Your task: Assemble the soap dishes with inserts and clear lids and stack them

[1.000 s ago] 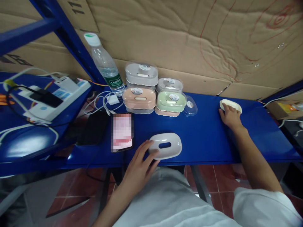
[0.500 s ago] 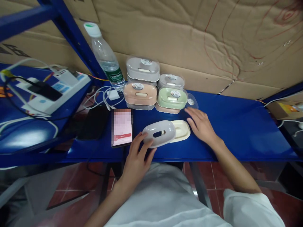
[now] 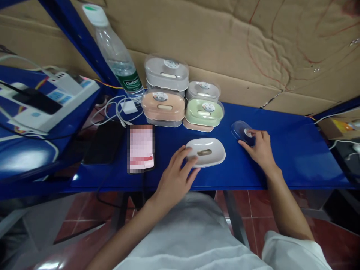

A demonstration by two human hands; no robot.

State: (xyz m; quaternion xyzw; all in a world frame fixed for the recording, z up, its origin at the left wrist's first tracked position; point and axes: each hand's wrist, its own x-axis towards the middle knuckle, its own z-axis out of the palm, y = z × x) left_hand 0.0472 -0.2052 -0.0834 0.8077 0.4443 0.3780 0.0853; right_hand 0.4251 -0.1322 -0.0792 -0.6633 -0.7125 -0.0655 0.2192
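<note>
A pale grey oval dish (image 3: 218,150) with a slot in its middle lies near the front edge of the blue table. My left hand (image 3: 179,170) has its fingers spread on the dish's left end. To the right, my right hand (image 3: 259,147) pinches a clear oval lid (image 3: 238,129) that bears a round sticker. Behind the dish stand stacked oval boxes with clear lids: a peach one (image 3: 157,112), a green one (image 3: 197,115) and grey ones (image 3: 153,77). The cream piece under the grey dish is nearly all hidden.
A water bottle (image 3: 119,62) stands at the back left beside white cables (image 3: 108,107). A phone (image 3: 140,148) lies left of my left hand, next to a black flat object (image 3: 102,144). A power strip (image 3: 53,108) is farther left. Cardboard (image 3: 219,45) lines the back.
My left hand and the grey dish have moved right, so the dish now covers the cream piece. My right hand has taken hold of the clear lid, now farther right and nearer the front.
</note>
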